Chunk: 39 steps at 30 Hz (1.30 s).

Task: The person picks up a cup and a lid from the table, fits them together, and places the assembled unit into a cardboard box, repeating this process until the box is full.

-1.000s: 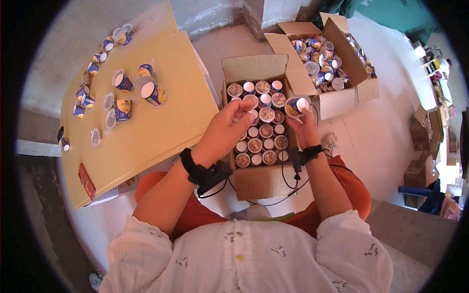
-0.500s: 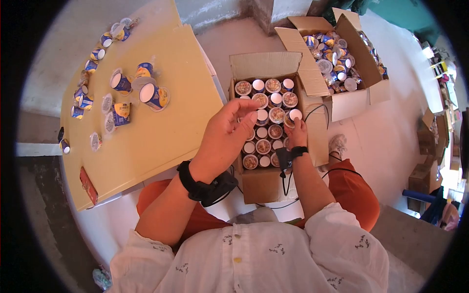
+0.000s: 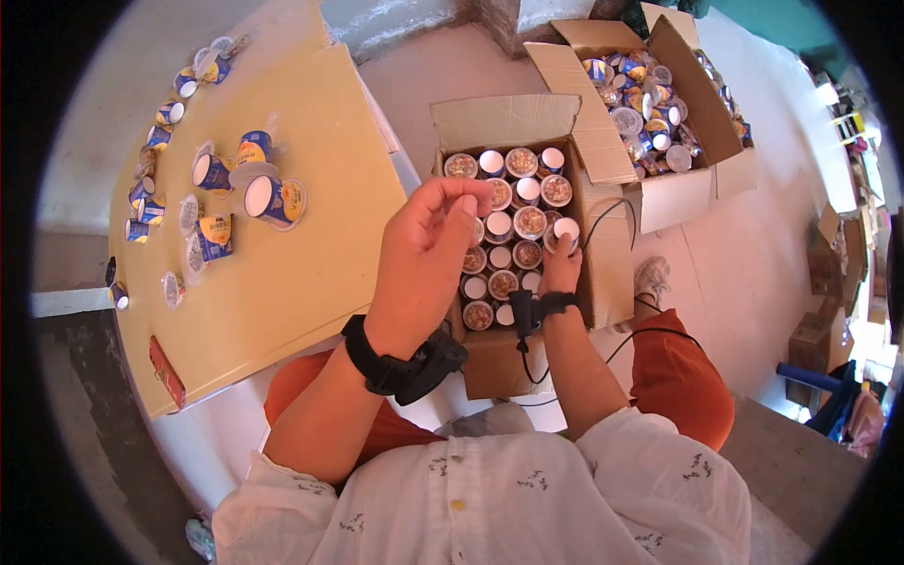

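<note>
My left hand (image 3: 422,247) hangs over the left side of an open cardboard box (image 3: 504,115), its fingers loosely curled, with a small gap to the thumb and nothing seen between them. My right hand (image 3: 562,271) is at the right side of that box, its fingers on the near edge of a white-topped cup (image 3: 565,228); part of the grip is hidden. Rows of upright cups fill the box, some with white tops and others with clear lids over colourful contents, such as one clear-lidded cup (image 3: 522,162).
A yellow table (image 3: 301,282) at the left bears blue cups (image 3: 268,198), clear-lidded pieces and a red phone-like object (image 3: 168,372). Another carton (image 3: 589,122) at the upper right holds jumbled cups. A black cable (image 3: 612,212) crosses the near box's right flap.
My left hand has shifted slightly left, its thumb nearer the fingers. My right hand has moved slightly left and its fingers are higher against the white-topped cup. The view has shifted a little.
</note>
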Each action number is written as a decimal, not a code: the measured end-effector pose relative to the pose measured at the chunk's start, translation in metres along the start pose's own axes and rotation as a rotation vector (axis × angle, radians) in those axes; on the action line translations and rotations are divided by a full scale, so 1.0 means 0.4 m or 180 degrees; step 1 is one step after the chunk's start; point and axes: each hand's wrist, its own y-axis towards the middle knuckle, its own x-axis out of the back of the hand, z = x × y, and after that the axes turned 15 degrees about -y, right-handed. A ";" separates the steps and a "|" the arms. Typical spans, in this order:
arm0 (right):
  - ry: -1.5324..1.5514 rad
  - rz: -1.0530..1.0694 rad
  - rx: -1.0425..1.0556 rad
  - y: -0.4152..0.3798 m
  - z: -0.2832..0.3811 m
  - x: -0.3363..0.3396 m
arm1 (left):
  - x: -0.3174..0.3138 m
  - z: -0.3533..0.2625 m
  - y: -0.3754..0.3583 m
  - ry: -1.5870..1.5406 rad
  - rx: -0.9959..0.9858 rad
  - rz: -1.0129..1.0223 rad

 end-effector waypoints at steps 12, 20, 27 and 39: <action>0.0305 -0.0143 -0.0264 0.087 -0.050 -0.013 | -0.003 0.002 -0.004 -0.0037 0.0169 -0.0030; 0.0401 -0.0032 -0.0142 0.108 -0.039 -0.040 | -0.006 0.003 0.000 0.0013 0.0272 -0.0074; 0.0298 0.0005 -0.0220 0.131 -0.042 -0.043 | -0.009 0.012 0.003 0.0030 0.0300 -0.0047; 0.0331 0.0302 -0.0390 0.092 -0.025 0.002 | -0.005 0.014 0.011 0.0136 0.0305 -0.0063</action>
